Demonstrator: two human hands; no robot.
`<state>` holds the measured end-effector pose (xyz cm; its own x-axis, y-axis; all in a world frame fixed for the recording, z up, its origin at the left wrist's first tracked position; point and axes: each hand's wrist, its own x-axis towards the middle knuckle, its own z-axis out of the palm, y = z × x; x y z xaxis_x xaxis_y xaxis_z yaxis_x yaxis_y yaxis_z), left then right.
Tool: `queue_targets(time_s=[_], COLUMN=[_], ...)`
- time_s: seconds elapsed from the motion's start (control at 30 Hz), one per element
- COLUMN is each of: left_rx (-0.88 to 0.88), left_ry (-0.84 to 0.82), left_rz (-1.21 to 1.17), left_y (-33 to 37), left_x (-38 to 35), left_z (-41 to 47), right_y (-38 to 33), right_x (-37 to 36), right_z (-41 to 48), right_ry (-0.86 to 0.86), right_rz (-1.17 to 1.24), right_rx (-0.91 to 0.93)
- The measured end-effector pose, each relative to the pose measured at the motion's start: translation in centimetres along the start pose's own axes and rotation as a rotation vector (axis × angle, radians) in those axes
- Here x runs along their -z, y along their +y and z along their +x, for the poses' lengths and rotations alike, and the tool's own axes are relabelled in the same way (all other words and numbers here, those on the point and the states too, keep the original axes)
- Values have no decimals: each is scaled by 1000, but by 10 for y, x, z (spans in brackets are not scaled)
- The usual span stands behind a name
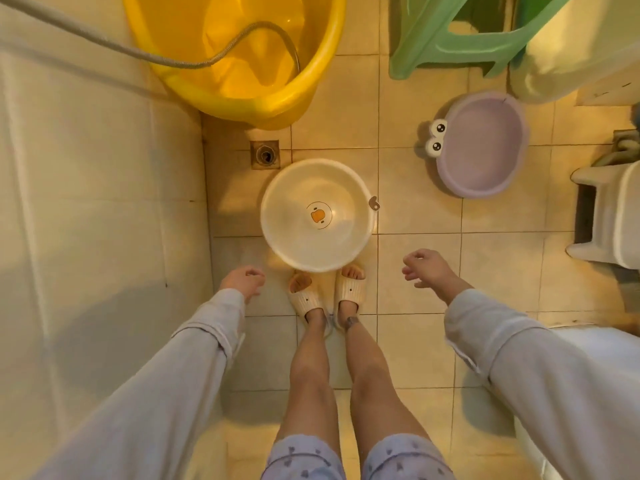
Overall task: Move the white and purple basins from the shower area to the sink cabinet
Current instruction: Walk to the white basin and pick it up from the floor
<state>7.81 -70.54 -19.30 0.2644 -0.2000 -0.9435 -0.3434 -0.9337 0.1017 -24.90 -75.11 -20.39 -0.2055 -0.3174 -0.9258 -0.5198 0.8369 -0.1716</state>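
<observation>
A round white basin (298,209) with a duck face printed in its bottom sits on the tiled floor, right in front of my slippered feet. A purple basin (485,147) with two cartoon eyes on its rim rests further off to the right. My left hand (242,280) hangs low at the left of the white basin, fingers loosely curled and empty. My right hand (427,270) hovers at the basin's right, also empty, fingers apart. Neither hand touches a basin.
A large yellow tub (311,74) with a shower hose (104,43) draped into it stands at the back. A floor drain (265,155) lies beside the white basin. A green plastic stool (460,43) is at the back right, a white toilet (568,362) at my right.
</observation>
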Motion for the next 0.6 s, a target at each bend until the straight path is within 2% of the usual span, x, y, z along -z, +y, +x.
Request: queue_targets(time_s=[0.13,0.23,0.3,0.37,0.5,0.6], left_rx=[26,50,74,97,177,190], left_ry=[36,86,116,120,70,69], left_rz=[-7,72,113,95,-224,-341], left_y=[2,1,-1,-3,-7,-9], left_x=[-14,-34,-48,-60,-70,-74], left_z=[100,169,212,248,298,312], right_y=[-8,-4,1,6,14,17], right_x=[-38,-61,-74,-86,-97,-102], right_z=[93,163,207,244,286,293], right_ry=[-7,-1,17,34,60,2], right_rz=[-150,-335,-366,-306,-91,25], right_rx=[6,26,27,-2,-63,-77])
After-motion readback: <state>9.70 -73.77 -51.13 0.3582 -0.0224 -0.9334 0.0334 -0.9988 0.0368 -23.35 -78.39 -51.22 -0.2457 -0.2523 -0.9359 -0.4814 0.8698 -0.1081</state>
